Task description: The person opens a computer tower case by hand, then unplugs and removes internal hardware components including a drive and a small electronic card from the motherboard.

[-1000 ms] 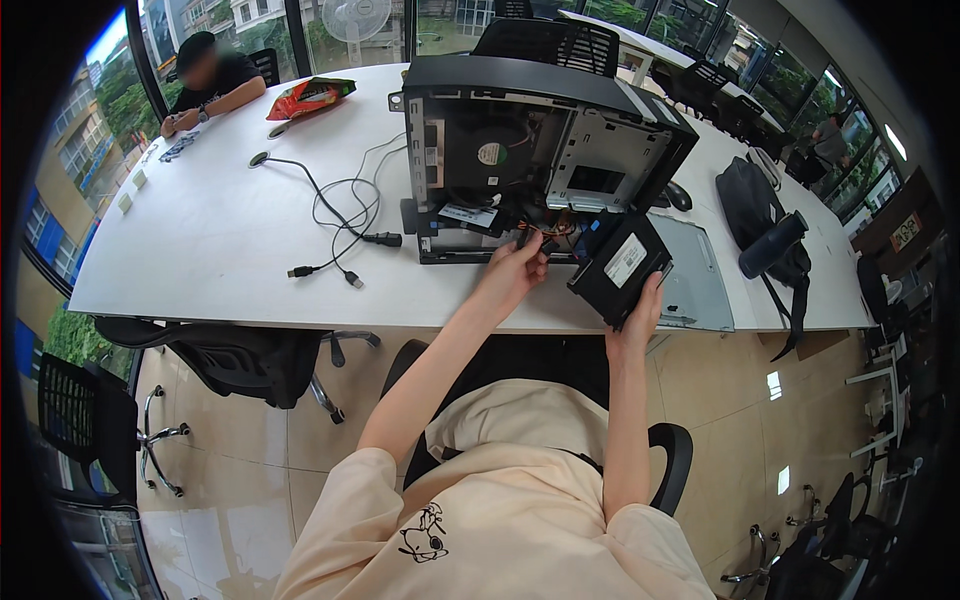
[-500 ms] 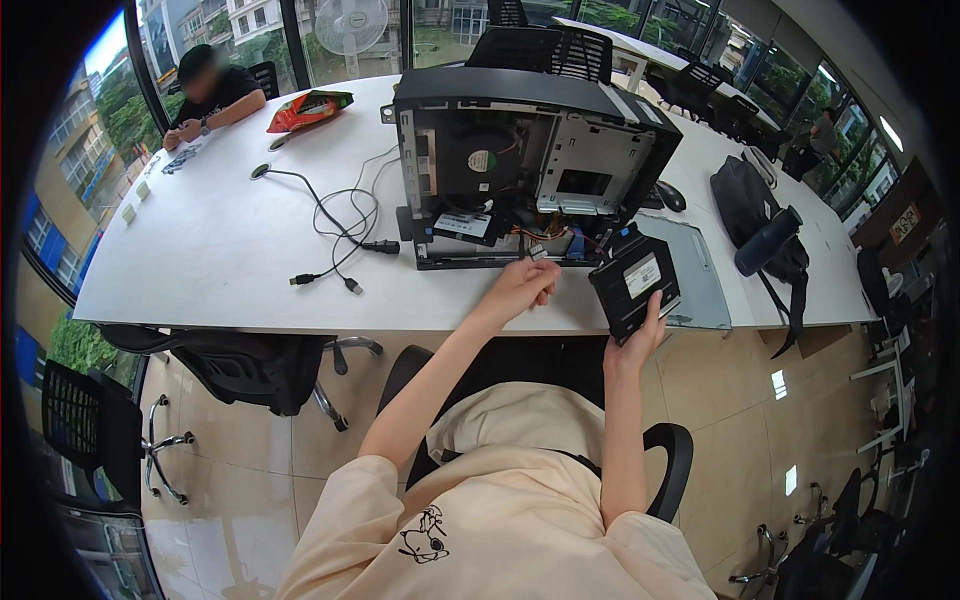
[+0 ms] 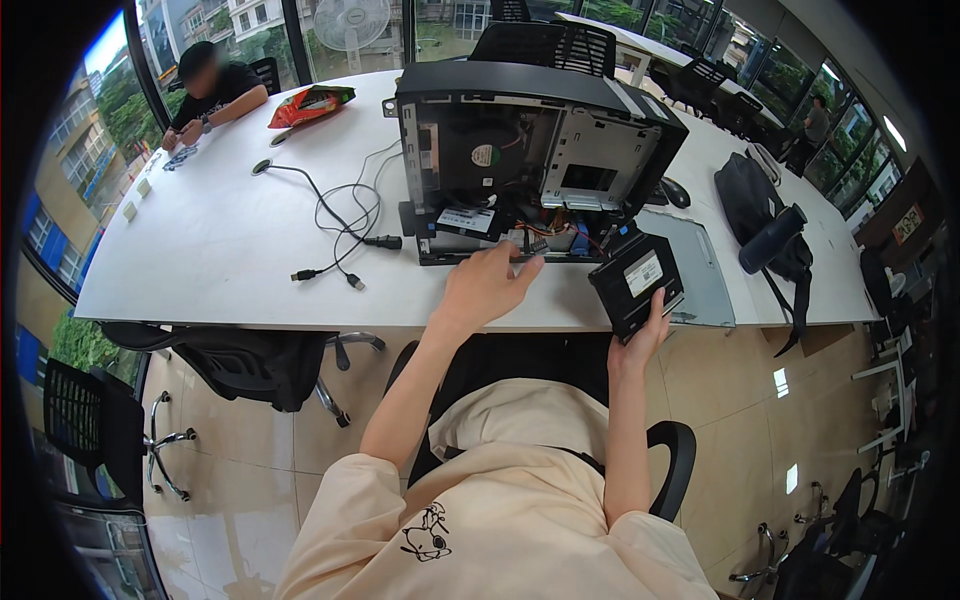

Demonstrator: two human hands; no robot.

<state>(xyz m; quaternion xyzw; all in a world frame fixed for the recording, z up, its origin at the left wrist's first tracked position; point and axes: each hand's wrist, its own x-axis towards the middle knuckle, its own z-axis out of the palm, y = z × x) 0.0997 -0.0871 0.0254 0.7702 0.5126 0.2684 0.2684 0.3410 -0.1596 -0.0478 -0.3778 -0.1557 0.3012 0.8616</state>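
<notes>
My right hand (image 3: 643, 340) grips a flat black optical drive (image 3: 640, 278) with a white label, tilted up at the front right of the opened computer case (image 3: 550, 75). My left hand (image 3: 488, 285) is at the case's lower front edge. Its thumb and fingers are apart, with the fingertips beside a cable connector (image 3: 538, 246); its palm side is hidden. Inside the case lies a drive with a white label (image 3: 467, 220), next to coloured wires (image 3: 556, 220). A grey metal plate (image 3: 600, 180) stands behind the wires.
A grey side panel (image 3: 705, 270) lies on the white table (image 3: 230, 250) at the right, near a mouse (image 3: 676, 192), a black bag (image 3: 745, 195) and a dark bottle (image 3: 770, 240). Cables (image 3: 350, 220) spread left of the case. A person (image 3: 215, 100) sits beyond a red packet (image 3: 310, 105).
My left hand has moved left and its closed fingers have spread beside the connector. My right hand keeps the optical drive in nearly the same place.
</notes>
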